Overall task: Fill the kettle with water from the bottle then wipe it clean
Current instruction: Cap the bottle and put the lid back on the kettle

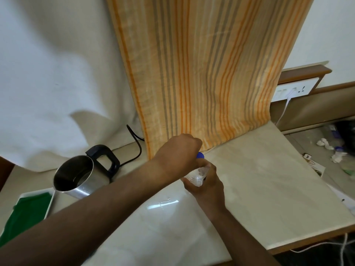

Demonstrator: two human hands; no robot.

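Marble counter [259, 189]: both hands [178, 156] [206, 186] on bottle [197, 174].

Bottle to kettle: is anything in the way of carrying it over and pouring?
Only the left forearm crosses that path. The bottle sits in the right hand, the left hand on its blue cap, which is on. The kettle stands open, lid up, with bare counter between.

soft daylight, tabletop [259, 189] glare, warped edges

Pale marble table [269, 189], open kettle [76, 179] (steel), white tray [50, 205]
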